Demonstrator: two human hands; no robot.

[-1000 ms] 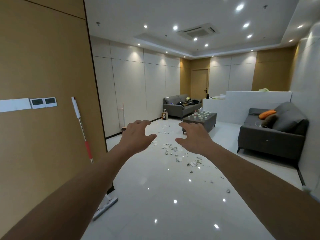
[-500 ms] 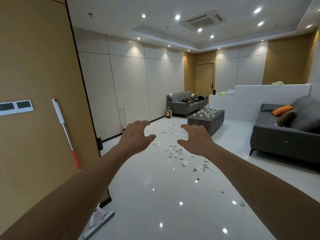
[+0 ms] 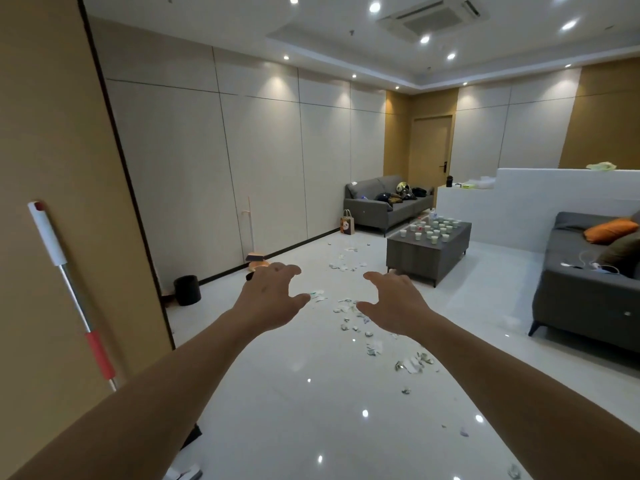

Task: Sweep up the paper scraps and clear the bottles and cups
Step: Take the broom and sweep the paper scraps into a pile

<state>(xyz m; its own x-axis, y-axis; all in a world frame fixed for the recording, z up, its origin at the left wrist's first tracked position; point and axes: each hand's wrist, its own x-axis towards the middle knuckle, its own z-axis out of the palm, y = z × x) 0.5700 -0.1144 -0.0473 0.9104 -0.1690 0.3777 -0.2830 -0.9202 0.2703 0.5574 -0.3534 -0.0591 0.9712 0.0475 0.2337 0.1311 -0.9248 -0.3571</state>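
Beside the wall, broom [image 3: 255, 244] and bin [image 3: 187, 289] newly in view.

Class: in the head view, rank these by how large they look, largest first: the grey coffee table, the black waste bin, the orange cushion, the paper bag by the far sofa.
1. Coffee table
2. Orange cushion
3. Waste bin, close to the cushion; distances differ, so unsure.
4. Paper bag
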